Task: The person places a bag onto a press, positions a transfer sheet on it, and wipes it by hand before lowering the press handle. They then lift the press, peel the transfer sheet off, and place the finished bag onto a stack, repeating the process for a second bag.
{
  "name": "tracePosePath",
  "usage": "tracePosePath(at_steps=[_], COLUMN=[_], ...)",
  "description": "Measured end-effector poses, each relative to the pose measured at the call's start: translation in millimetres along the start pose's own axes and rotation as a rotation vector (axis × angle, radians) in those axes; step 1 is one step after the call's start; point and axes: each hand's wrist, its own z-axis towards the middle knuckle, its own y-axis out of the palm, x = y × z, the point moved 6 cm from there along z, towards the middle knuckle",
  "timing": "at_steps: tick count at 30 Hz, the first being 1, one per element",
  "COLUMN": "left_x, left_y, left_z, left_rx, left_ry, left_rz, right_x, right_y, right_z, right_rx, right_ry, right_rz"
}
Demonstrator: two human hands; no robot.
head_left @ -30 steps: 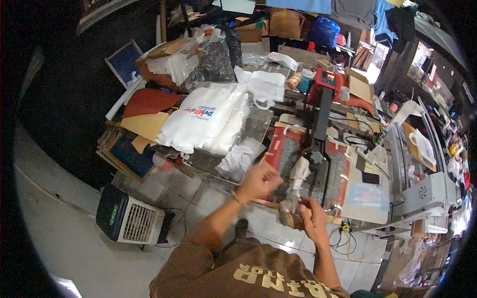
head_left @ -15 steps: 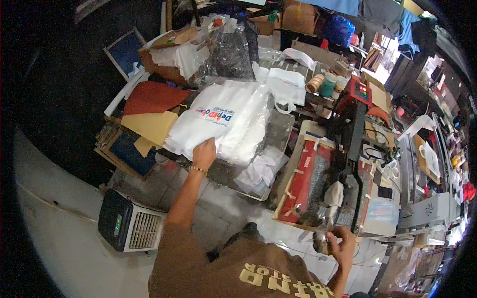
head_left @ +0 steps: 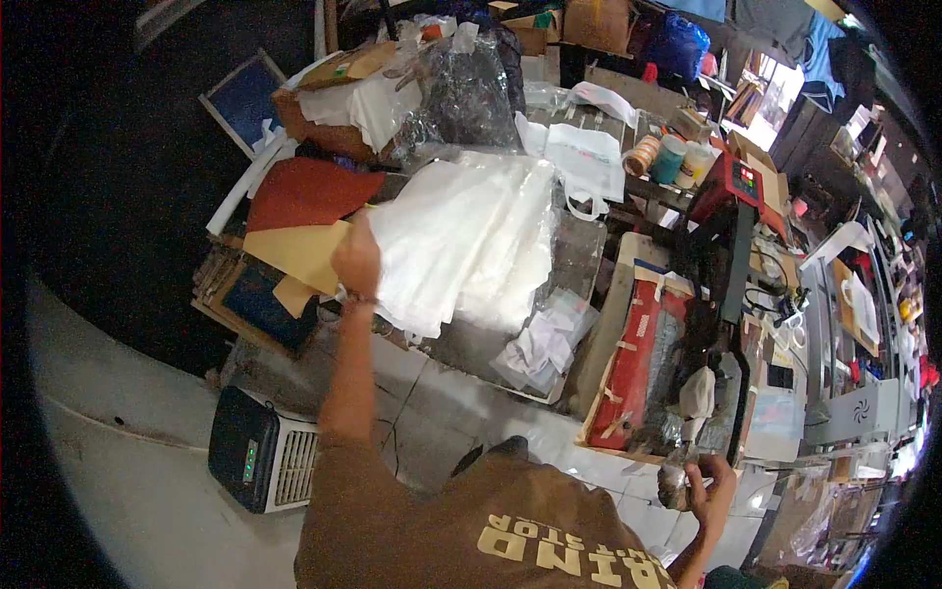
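Note:
My left hand is closed at the left edge of a white bag, its fingertips partly hidden. The bag lies on a stack of white bags with clear plastic under and beside it. A blank white face is up. My right hand, at the lower right, has its fingers curled round a worn, dark, rounded handle at the front of a heat press. A white wrapped part of the press lies just beyond it. A red control box with a lit display tops the press.
Red cloth and tan card lie left of the stack. Crumpled white material is at the table's front corner. Another white bag and jars stand behind. An air cooler is on the floor.
My left hand has moved up and left along the stack with the bag's edge. The printed lettering on the top bag no longer shows. My right hand stays at the handle; the view has shifted.

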Motion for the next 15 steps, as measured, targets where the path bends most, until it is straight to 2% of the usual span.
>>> tracePosePath(at_steps=[2,3,5,6,8,10,12,15], left_x=[-9,-13,-6,-7,3,15,30,34], left_y=[-31,-39,-51,-47,-11,13,28,31], left_z=[41,53,62,51,-1,-61,-97,-126], left_rx=[0.246,0.243,0.248,0.245,-0.147,-0.258,-0.587,-0.479], left_ry=[0.066,0.064,0.278,0.277,0.319,0.418,0.337,0.319], left_rz=[-0.185,-0.18,-0.297,-0.297,-0.207,-0.405,-0.334,-0.47], right_x=[-5,-1,0,0,-4,-7,-12,-1], right_y=[-1,1,1,1,0,1,-2,1], right_z=[1,2,2,2,1,-1,1,0], right_rx=[0.039,0.009,0.013,0.025,0.032,0.044,0.033,0.041], right_ry=[-0.051,-0.029,-0.045,-0.06,-0.014,0.041,0.004,-0.007], right_rz=[0.006,-0.007,-0.007,-0.005,0.037,0.084,0.013,0.006])
